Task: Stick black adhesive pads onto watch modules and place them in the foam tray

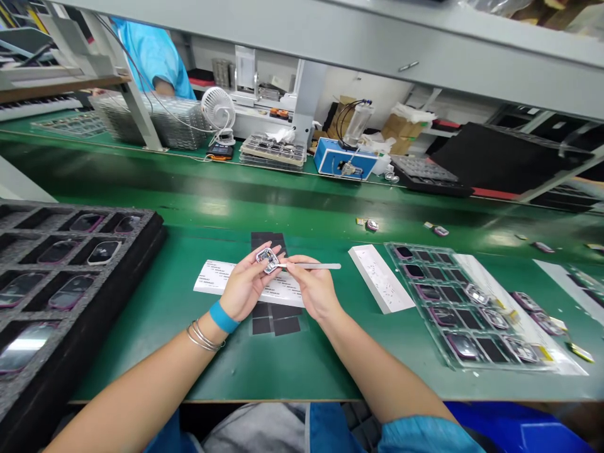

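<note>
The left hand [243, 286] partly covers the small metal case [268, 253]. Print on the white sheet [212, 278] is too small to read. The left edge cuts off the foam tray [89, 327]; a grey beam [283, 26] hides 1 blue-clad person's [153, 56] head.

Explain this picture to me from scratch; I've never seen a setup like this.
There is no robot here: these are a person's bare hands, seen from a camera worn on the head, looking forward and down. The left hand holds a small device part; the right hand holds a thin flat strip against it. Beneath, on the green bench, lie a printed white sheet and dark rectangles. A foam tray stands left; a white block and a transparent tray lie right.
</note>
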`<act>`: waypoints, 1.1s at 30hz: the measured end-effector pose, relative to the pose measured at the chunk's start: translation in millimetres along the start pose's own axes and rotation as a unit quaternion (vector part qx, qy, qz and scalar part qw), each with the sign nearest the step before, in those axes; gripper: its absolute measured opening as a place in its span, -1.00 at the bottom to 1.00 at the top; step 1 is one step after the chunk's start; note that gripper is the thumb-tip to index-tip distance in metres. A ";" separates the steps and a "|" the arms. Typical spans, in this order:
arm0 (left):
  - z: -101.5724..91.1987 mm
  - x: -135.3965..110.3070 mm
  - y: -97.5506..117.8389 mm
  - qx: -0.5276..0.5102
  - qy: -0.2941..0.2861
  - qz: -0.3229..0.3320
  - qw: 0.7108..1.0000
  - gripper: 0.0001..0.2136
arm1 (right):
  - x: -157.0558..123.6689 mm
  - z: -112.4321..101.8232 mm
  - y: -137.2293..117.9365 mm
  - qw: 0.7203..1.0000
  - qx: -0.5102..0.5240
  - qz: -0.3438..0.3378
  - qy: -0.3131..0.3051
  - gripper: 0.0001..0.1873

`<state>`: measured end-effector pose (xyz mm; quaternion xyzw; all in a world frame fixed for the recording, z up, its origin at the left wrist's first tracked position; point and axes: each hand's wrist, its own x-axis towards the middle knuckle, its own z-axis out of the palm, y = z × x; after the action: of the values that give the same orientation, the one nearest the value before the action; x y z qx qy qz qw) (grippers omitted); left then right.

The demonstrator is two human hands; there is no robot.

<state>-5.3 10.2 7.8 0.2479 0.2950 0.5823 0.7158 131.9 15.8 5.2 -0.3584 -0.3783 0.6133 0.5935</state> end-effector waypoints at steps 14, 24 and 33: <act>-0.4 0.6 -2.4 0.006 0.001 0.012 1.000 -0.67 | 0.8 -2.0 4.8 1.000 -0.001 -0.014 -0.019 -0.87; -1.2 0.5 -2.8 0.016 -0.004 0.019 1.000 -0.67 | -0.2 -0.7 5.1 0.999 -0.025 -0.032 -0.018 -0.85; -2.9 2.7 -2.0 0.068 0.007 0.023 0.997 -0.58 | -5.2 -1.9 -3.5 0.986 -0.129 -0.099 -0.031 -0.88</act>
<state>-5.6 12.5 4.0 0.2987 0.3332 0.5787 0.6818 135.3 10.7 7.4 -0.3729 -0.5063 0.5085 0.5883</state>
